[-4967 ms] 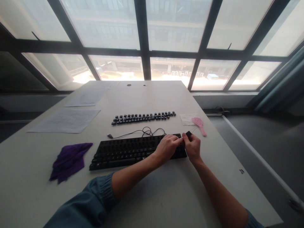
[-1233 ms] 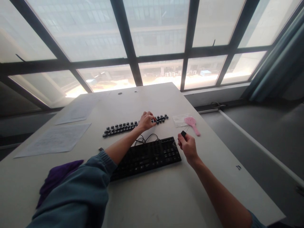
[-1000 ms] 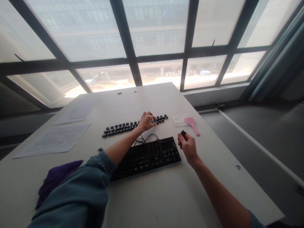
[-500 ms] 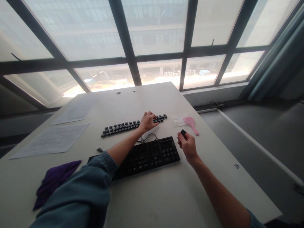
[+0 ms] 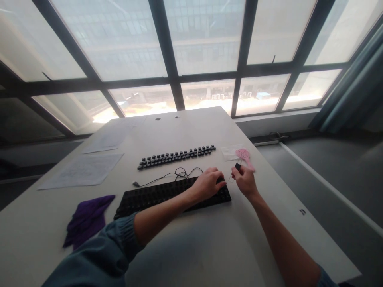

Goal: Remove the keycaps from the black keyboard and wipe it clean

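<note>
- Keyboard (image 5: 155,195), long and black, is set on the white table (image 5: 185,249), right in front of the person. Part of it is hidden by the left arm.
- The left hand (image 5: 208,184) is held over the right end of the keyboard. Its fingers are bent, with the thumb poked out to the right. Whether anything is pinched there cannot be told.
- A small black tool (image 5: 237,166) is pinched by the fingers and thumb of the right hand (image 5: 245,180), just past the keyboard's right end. Thin wire can be seen near it, below the fingers.
- A black cable with a plug (image 5: 136,183) is looped behind the keyboard.
- Behind the cable, small black keycaps (image 5: 176,158) are laid out in neat rows.
- To the right of the rows, a pink brush (image 5: 243,154) is laid partly over a clear bag (image 5: 229,153).
- To the left of the keyboard, a purple cloth (image 5: 88,217) is left in a crumpled heap.
- Farther back on the left, papers (image 5: 82,171) are spread flat.
- Past the table, big windows (image 5: 203,40) are seen.
</note>
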Available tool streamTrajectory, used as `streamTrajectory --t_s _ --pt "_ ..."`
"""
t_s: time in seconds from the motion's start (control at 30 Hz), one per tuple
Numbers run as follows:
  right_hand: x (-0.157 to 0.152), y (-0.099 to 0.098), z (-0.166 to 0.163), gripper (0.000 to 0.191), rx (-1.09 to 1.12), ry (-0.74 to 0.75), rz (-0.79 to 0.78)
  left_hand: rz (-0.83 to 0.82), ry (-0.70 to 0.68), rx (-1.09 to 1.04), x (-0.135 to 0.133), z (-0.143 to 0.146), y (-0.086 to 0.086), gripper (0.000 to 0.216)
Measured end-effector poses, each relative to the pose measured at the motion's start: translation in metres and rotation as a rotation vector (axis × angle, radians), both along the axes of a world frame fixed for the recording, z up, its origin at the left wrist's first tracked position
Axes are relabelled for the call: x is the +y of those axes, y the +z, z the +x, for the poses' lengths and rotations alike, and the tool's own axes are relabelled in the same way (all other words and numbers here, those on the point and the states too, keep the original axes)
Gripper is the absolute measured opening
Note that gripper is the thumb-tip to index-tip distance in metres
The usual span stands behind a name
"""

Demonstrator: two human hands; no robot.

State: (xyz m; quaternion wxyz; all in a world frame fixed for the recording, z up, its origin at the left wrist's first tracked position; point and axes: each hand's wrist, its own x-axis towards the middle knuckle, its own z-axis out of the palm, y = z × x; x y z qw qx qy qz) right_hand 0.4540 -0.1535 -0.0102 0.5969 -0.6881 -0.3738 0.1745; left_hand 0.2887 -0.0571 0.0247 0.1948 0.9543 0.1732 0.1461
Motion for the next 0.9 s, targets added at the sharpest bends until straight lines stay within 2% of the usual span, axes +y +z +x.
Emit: streamTrajectory --t_s 0.1,0.2,0.33,0.5,0.7,0.9 --pt "0.000 -0.002 -0.003 0.035 -0.024 -0.011 -0.021 0.016 0.076 -0.016 -0.018 0.000 -0.015 0.029" --pt "0.000 -0.001 -0.004 0.036 -0.035 -0.045 -0.008 -0.013 0.152 -0.017 -0.022 0.003 -0.025 0.034" --pt "0.000 0.000 -0.001 0.037 -0.030 -0.087 0.014 -0.071 0.226 -0.044 -0.023 0.005 -0.029 0.035" --pt "0.001 -0.002 -0.003 0.038 -0.009 -0.072 -0.005 -0.087 0.290 -0.032 -0.025 0.009 -0.027 0.025" --pt "0.003 -0.009 -0.006 0.039 -0.005 -0.057 -0.016 0.061 0.187 -0.030 -0.025 0.008 -0.029 0.028" --pt "0.011 -0.024 -0.016 0.040 0.136 -0.096 0.023 0.029 0.098 -0.020 -0.023 0.010 -0.031 0.021"
